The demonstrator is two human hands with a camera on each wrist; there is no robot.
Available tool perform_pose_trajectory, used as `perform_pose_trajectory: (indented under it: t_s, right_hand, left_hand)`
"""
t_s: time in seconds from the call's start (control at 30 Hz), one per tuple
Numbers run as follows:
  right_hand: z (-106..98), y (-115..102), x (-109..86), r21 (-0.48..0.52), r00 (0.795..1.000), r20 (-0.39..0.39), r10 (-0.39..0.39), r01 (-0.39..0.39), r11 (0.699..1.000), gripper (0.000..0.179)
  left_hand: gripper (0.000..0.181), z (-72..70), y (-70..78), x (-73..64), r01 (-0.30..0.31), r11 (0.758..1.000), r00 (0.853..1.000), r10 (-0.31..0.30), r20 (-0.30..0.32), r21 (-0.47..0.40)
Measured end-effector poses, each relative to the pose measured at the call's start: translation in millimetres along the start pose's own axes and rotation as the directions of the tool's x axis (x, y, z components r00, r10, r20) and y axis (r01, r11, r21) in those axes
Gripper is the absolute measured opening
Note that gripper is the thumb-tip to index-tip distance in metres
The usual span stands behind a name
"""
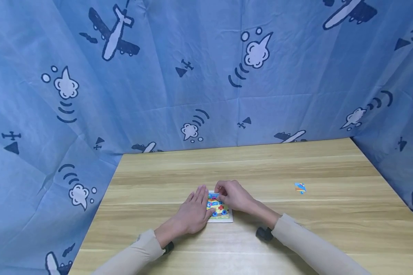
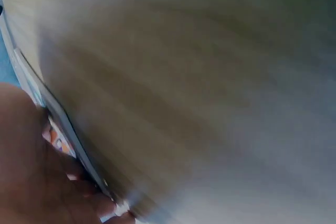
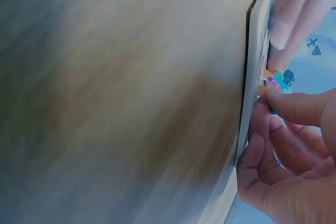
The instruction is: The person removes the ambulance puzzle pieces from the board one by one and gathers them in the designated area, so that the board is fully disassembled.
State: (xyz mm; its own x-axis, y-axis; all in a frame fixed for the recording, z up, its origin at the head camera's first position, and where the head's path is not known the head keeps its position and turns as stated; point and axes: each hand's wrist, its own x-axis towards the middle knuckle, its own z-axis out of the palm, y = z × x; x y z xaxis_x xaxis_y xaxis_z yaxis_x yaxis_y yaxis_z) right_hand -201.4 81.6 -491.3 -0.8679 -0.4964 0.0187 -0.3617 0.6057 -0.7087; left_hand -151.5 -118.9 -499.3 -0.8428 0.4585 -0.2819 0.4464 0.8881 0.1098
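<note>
A small jigsaw puzzle board (image 1: 223, 220) with a white border lies on the table, showing a yellow vehicle with blue wheels and a red cross. My left hand (image 1: 194, 214) rests across the board's left side, fingers straight and thumb over the lower picture. At the upper right of the board, my right hand (image 1: 234, 196) pinches a colourful jigsaw piece (image 3: 279, 81) between thumb and fingers. In the right wrist view that piece stands tilted up from the picture. Both hands hide parts of the board, and the left wrist view shows only its edge past the fingers.
One loose jigsaw piece (image 1: 299, 187), blue and orange, lies on the wooden table (image 1: 330, 221) to the right. A blue curtain (image 1: 213, 84) printed with planes hangs behind the table and along its sides. A dark wrist device (image 1: 264, 233) sits under the right wrist.
</note>
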Motion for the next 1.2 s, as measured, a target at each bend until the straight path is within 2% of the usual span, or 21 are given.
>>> perform_pose_trajectory:
  t_s: [0.3,0.53,0.73,0.93,1.2]
  right_hand:
    - [-2,1,-0.2,0.028,1.000,0.014,0.006,-0.007,1.000,0.012]
    - [-6,1,-0.9,0.099,0.999,0.021,0.050,-0.052,0.994,0.011]
    - [-12,5,-1.6,0.090,0.997,-0.006,0.083,-0.082,0.993,0.013]
    - [-26,7,-6.2,0.116,0.990,-0.024,0.140,-0.136,0.984,0.015]
    - [-53,15,-12.9,0.131,0.984,-0.089,0.157,-0.145,0.981,0.011]
  left_hand:
    - [0.073,-2.0,7.9,-0.7,0.055,0.998,0.998,-0.054,-0.027,0.021]
    - [0.073,-2.2,7.9,-1.3,0.058,0.998,0.998,-0.057,-0.032,0.022]
    - [0.072,-3.3,8.5,-3.2,0.056,0.998,0.998,-0.054,-0.039,0.033]
    - [0.073,-3.8,9.1,-4.5,0.057,0.998,0.998,-0.056,-0.033,0.025]
    - [0.076,-5.4,6.1,-4.8,0.042,0.998,0.999,-0.044,-0.026,-0.043]
